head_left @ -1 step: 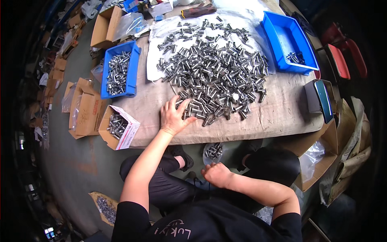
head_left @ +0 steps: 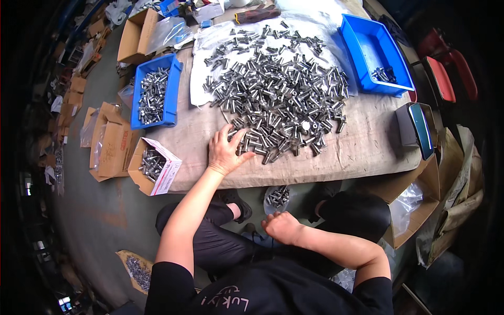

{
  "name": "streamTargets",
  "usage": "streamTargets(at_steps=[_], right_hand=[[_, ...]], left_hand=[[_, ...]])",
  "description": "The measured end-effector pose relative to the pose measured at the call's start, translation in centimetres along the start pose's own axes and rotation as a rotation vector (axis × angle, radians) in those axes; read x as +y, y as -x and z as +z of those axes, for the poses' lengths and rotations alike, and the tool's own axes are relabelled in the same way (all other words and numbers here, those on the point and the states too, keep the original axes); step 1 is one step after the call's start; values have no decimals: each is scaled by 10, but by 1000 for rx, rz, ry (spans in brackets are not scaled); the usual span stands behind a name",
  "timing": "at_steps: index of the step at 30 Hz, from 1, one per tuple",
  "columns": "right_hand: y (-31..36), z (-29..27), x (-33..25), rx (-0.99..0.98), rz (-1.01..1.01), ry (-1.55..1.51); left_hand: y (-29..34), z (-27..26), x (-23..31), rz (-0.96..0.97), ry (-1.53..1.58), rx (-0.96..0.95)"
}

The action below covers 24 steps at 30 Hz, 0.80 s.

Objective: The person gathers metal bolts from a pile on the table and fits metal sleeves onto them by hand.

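Note:
A large heap of metal bolts [head_left: 283,94] lies spread over the cloth-covered table. At the heap's near left edge rests my left hand [head_left: 224,153], palm down and open, with fingers and thumb apart around a few bolts and touching the edge of the pile. My right hand [head_left: 282,227] is held over my lap, away from the table, with its fingers curled closed. Whatever it holds, if anything, is hidden. Just beyond it, below the table's near edge, a clear plastic bag [head_left: 269,206] contains more bolts.
Left of the heap stand a blue bin [head_left: 172,100] of bolts and a small cardboard box [head_left: 137,170] with bolts. Another blue bin [head_left: 359,65], holding a few bolts, sits at the far right. A phone [head_left: 421,131] leans against a small box at the right edge. Dark gloves [head_left: 257,14] lie at the back.

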State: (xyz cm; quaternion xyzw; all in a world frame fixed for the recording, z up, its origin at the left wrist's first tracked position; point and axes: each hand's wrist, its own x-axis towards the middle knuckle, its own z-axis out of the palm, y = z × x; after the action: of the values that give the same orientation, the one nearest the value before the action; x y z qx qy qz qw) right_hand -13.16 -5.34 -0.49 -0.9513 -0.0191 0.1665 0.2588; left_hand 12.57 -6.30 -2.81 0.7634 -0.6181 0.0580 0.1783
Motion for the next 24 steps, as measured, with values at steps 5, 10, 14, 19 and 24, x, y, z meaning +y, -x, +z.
streamTargets(at_steps=[5,10,14,19,24], right_hand=[[2,0,3,1,27,-18],[4,0,1,11,43,-7],[4,-1,0,-27,39,-12],[2,2,0,-37,32,-22],[0,2,2,-46,44,-52]], left_hand=[[-8,-1,-10,135,126,52],[-5,6,-5,61,39,86],[-4,7,0,-98,-137,75],[-2,4,-6,-108,74,-24],[-4,1,-2,-166,47,6]])
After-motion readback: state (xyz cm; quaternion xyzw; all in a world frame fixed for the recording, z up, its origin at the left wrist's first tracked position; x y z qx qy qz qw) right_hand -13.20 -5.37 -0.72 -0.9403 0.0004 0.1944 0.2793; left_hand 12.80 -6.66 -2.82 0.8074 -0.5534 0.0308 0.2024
